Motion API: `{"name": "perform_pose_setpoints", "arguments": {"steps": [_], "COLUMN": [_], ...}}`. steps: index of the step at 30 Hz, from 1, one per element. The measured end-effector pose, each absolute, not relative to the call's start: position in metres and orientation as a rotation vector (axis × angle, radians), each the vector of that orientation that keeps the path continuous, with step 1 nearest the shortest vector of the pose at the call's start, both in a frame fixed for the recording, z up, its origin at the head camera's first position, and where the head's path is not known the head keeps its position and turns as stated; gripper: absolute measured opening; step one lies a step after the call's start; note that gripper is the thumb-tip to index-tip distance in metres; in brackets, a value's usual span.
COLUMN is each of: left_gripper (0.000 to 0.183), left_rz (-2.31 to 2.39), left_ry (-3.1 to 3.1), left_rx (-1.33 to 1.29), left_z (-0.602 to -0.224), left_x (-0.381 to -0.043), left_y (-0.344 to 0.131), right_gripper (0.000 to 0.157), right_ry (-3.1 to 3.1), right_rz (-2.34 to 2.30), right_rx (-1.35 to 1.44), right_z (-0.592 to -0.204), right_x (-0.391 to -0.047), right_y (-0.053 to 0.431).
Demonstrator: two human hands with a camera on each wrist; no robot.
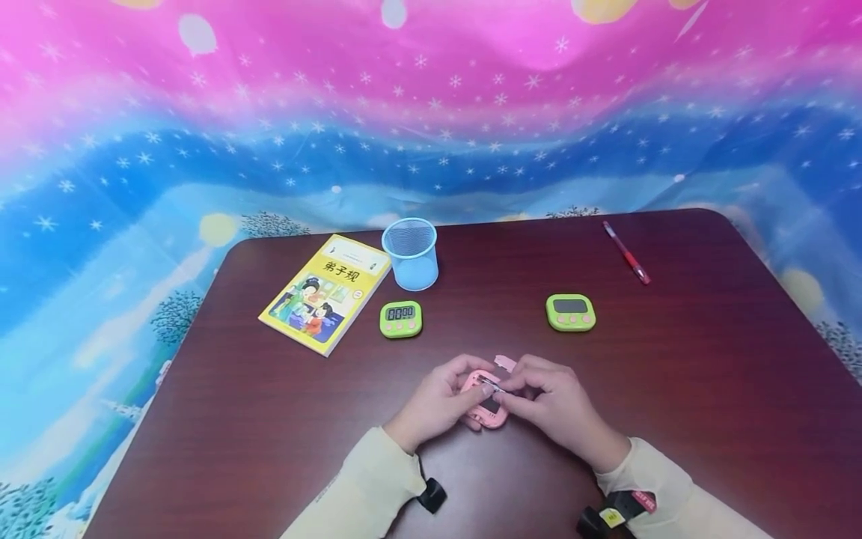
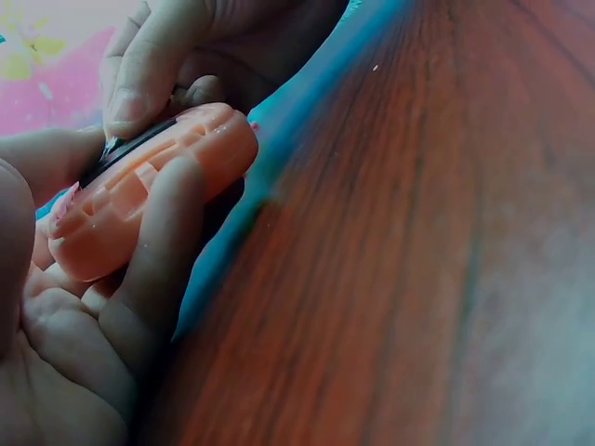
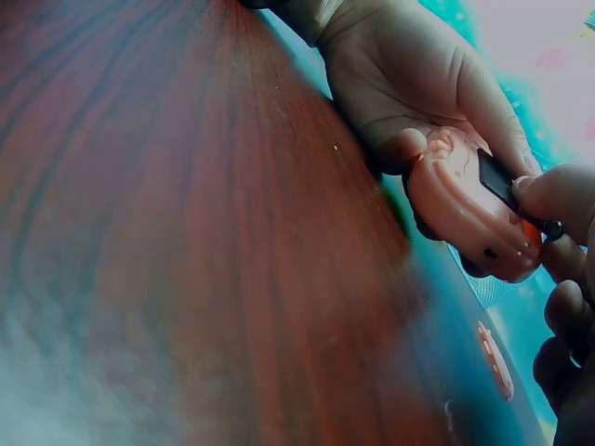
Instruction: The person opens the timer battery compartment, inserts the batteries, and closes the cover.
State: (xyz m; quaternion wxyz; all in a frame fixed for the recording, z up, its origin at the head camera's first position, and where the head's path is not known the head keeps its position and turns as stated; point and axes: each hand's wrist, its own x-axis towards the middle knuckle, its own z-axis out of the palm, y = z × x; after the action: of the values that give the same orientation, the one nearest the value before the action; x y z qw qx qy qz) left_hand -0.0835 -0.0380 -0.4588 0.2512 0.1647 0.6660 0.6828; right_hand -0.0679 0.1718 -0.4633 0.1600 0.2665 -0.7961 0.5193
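Holding a pink palm-sized device (image 1: 490, 408) just above the near middle of the dark wooden table (image 1: 269, 434), we curl the thumb and fingers of our left hand (image 1: 434, 395) around its left side and edges. Our right hand (image 1: 555, 398) comes at it from the right, thumb and fingertips pinching the end of a thin dark piece (image 3: 497, 178) that lies across the device's upper face; we cannot tell what this piece is. A dark rectangular panel shows on the device below our left thumb. Just beyond the device, near our right fingertips, a small pink part (image 1: 505, 362) lies on the table. Farther off to the left we have a green timer (image 1: 400, 320) with zeros on its display, and to the right a second green timer (image 1: 571, 312) whose screen looks dark. Behind the left timer stands a blue mesh cup (image 1: 412, 271), upright, and beside it on the left a yellow book (image 1: 326, 294) lies slanted, cover up. At the far right a red pen (image 1: 626, 253) rests at an angle. Our sleeves (image 1: 370, 479) are cream, with black gear at both wrists, and a pink and blue patterned cloth (image 1: 431, 97) hangs behind the table.
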Motion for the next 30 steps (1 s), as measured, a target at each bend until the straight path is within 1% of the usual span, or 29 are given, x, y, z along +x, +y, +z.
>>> {"name": "perform_pose_setpoints", "arguments": {"steps": [7,13,17,23,30], "left_gripper": [0.028,0.026,0.026,0.029,0.027], "left_rz": [1.873,1.951,1.985,1.947,1.888], "left_ry": [1.812,1.743,1.689,1.649,1.646], "left_rx": [0.439,0.354,0.348,0.433,0.534], "left_z": [-0.456,-0.456,-0.457,-0.457,-0.457], "left_x": [-0.085,-0.087,-0.088,-0.088,-0.086], "left_y": [-0.039,-0.040,-0.041,-0.043,-0.045], "right_gripper": [0.028,0.031,0.027,0.020,0.014], "right_ry": [-2.364,-2.405,-2.437,-2.455,-2.486], "right_rz": [1.495,1.661,1.706,1.816,1.921], "right_rx": [0.671,0.570,0.606,0.699,0.680], "right_z": [-0.461,-0.467,-0.466,-0.463,-0.459], "right_x": [-0.068,-0.068,-0.068,-0.071,-0.071], "right_y": [0.172,0.177,0.180,0.185,0.185]}}
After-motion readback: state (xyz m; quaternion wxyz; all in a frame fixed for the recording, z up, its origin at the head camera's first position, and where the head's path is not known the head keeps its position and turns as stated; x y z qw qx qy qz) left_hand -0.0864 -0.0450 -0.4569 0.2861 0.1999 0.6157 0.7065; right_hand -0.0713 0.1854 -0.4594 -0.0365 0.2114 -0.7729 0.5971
